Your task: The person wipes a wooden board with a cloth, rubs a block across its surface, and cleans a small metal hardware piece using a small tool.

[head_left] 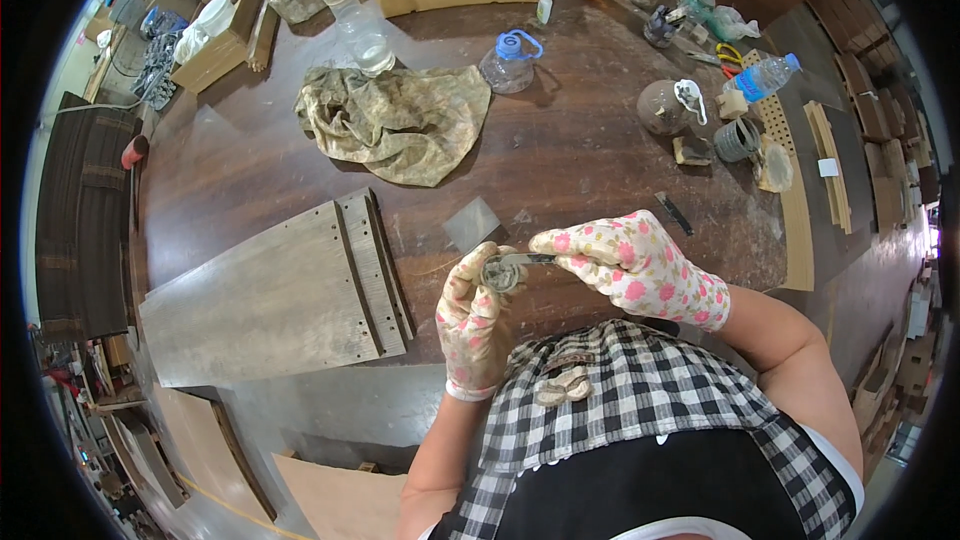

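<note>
My left hand (pixel 468 330), in a floral glove stained at the fingertips, grips a small round cup (pixel 499 276) with grey paste inside, just in front of my chest. In my right hand (pixel 640 268), gloved in the same floral pattern, is a narrow flat blade (pixel 530 259). The blade's far end lies at the cup's rim; whether it touches the paste I cannot tell. Beyond my left fingers, a thin grey square plate (pixel 472 225) lies on the brown table (pixel 570 160). A greyish wooden panel (pixel 260 290) with two dark strips rests to the left.
A crumpled camouflage cloth (pixel 395 125) lies farther back, near a blue-capped jug (pixel 510 65) and a clear bottle (pixel 362 35). At the right stand a grey-smeared cup (pixel 737 140), a water bottle (pixel 765 77) and a round jar (pixel 662 108). A dark strip (pixel 675 213) lies beyond my right hand.
</note>
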The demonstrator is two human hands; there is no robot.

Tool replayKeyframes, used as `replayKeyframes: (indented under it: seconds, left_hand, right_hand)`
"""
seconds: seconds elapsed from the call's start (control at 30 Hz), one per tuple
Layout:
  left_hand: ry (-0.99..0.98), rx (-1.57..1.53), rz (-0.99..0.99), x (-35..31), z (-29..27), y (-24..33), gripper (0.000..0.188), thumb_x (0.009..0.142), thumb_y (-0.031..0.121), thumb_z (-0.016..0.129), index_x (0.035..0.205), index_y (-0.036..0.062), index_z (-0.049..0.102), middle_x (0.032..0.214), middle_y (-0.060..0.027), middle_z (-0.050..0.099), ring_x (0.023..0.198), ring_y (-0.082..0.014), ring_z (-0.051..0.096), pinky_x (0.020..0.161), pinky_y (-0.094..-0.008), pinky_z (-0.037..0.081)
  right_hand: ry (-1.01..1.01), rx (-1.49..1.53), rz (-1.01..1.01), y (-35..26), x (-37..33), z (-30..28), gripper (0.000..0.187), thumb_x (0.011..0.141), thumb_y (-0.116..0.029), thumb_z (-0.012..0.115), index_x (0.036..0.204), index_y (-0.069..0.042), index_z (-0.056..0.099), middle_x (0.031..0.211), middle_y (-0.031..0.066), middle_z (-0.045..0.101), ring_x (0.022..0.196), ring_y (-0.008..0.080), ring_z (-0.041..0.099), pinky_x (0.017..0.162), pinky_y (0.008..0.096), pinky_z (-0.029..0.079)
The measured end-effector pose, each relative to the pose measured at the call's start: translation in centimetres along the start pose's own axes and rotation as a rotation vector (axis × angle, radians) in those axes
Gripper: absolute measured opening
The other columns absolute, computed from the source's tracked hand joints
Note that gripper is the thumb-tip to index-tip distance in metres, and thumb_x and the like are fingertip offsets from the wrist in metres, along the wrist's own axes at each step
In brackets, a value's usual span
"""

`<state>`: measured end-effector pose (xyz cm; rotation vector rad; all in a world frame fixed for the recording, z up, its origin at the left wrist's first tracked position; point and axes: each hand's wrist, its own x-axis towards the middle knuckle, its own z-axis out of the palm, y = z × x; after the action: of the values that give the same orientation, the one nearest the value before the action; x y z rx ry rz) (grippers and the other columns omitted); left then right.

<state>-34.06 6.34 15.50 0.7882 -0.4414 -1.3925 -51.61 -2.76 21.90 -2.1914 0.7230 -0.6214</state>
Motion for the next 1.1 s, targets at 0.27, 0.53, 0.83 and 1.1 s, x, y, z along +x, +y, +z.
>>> replayKeyframes:
  seconds: [0.27,0.53,0.83,1.1]
  left_hand:
    - [-0.012,-0.073,-0.052,0.2,0.3,0.1,0.055,0.082,0.024,0.07,0.124,-0.0006,0.046,0.115,-0.0111,0.055,0.098,-0.0158,0.056,0.082,-0.0248,0.046]
    - [0.009,-0.064,-0.047,0.5,-0.1,0.2,0.054,0.082,0.023,0.07,0.125,0.0001,0.046,0.113,-0.0097,0.057,0.094,-0.0138,0.056,0.079,-0.0241,0.047]
    - [0.018,-0.084,-0.105,0.2,-0.2,0.2,0.054,0.083,0.022,0.069,0.125,-0.0006,0.046,0.115,-0.0117,0.057,0.096,-0.0151,0.058,0.081,-0.0243,0.049]
    - [0.013,-0.09,-0.09,0.2,-0.2,0.4,0.056,0.081,0.023,0.07,0.125,-0.0015,0.045,0.115,-0.0135,0.056,0.091,-0.0149,0.058,0.078,-0.0236,0.049]
  right_hand:
    - [-0.052,-0.222,-0.185,0.8,-0.3,0.2,0.045,0.074,-0.008,0.058,0.118,-0.017,0.059,0.075,0.0039,0.054,0.064,0.0207,0.057,0.052,0.0322,0.047]
    - [-0.049,-0.096,-0.077,0.7,0.3,-1.2,0.04,0.074,-0.009,0.062,0.113,-0.017,0.062,0.082,0.0055,0.057,0.067,0.0216,0.058,0.052,0.0319,0.046]
    - [-0.082,-0.409,-0.241,0.6,0.1,0.2,0.033,0.08,-0.014,0.058,0.111,-0.019,0.063,0.073,0.0018,0.051,0.064,0.0161,0.056,0.05,0.029,0.046]
    - [-0.045,-0.192,-0.182,0.6,0.1,0.0,0.032,0.08,-0.011,0.059,0.111,-0.018,0.063,0.078,0.0028,0.055,0.063,0.0172,0.057,0.051,0.0302,0.046]
